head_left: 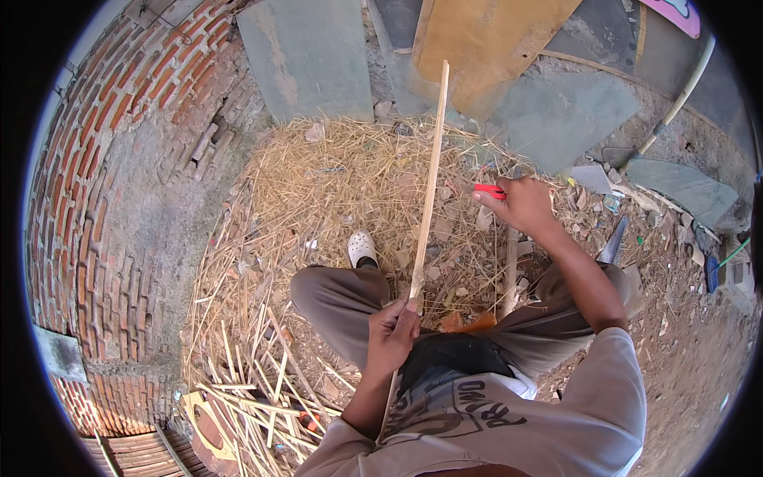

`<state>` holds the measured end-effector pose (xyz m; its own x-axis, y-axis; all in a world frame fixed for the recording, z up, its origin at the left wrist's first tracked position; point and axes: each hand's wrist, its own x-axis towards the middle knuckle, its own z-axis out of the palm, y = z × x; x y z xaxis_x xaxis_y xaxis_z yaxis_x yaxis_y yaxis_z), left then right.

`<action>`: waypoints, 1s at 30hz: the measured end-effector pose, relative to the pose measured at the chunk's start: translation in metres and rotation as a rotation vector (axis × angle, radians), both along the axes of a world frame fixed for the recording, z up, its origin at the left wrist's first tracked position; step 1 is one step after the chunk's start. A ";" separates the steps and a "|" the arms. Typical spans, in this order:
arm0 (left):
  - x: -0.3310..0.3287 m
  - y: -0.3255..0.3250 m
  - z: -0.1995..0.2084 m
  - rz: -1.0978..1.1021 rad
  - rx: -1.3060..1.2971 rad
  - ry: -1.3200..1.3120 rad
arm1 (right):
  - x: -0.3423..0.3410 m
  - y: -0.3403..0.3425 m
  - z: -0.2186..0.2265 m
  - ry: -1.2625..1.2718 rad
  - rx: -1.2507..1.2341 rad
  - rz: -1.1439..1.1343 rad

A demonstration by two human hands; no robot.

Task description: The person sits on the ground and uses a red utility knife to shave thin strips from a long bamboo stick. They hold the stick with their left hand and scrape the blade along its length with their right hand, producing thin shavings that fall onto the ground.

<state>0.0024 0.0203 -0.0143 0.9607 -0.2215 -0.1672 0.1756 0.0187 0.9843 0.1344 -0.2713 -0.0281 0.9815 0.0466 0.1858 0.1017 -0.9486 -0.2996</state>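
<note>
My left hand point(393, 332) is closed around a long pale bamboo strip point(431, 179). The strip slants from under my left forearm, past my lap, to its tip near the leaning boards. To the right of the strip, and apart from it, my right hand point(520, 205) grips a red-handled tool point(488, 191). The tool's working end points left toward the strip and is too faint to make out. A black pad or cloth point(457, 356) lies over my lap, between my bent legs.
Pale shavings point(318, 175) and rubble cover the ground ahead. Cut strips point(262, 405) are piled at lower left. A brick wall point(87, 238) rises on the left. Grey-green panels point(306, 60) and a brown board point(485, 48) lean at the back. A saw-like blade point(613, 241) shows beside my right knee.
</note>
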 end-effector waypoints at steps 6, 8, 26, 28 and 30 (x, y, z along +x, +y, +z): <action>-0.002 -0.020 0.011 -0.023 0.135 -0.065 | -0.034 0.047 0.009 -0.106 0.128 0.364; -0.005 -0.022 0.010 -0.023 0.261 -0.165 | -0.030 0.045 0.008 -0.140 0.090 0.309; -0.011 -0.023 0.026 -0.103 0.595 -0.357 | -0.001 0.022 0.000 -0.256 0.054 0.143; -0.025 -0.023 0.026 -0.170 0.597 -0.345 | 0.029 -0.013 0.006 -0.072 0.092 -0.099; -0.038 -0.025 0.017 -0.189 0.518 -0.360 | 0.047 -0.059 -0.001 -0.013 0.106 -0.274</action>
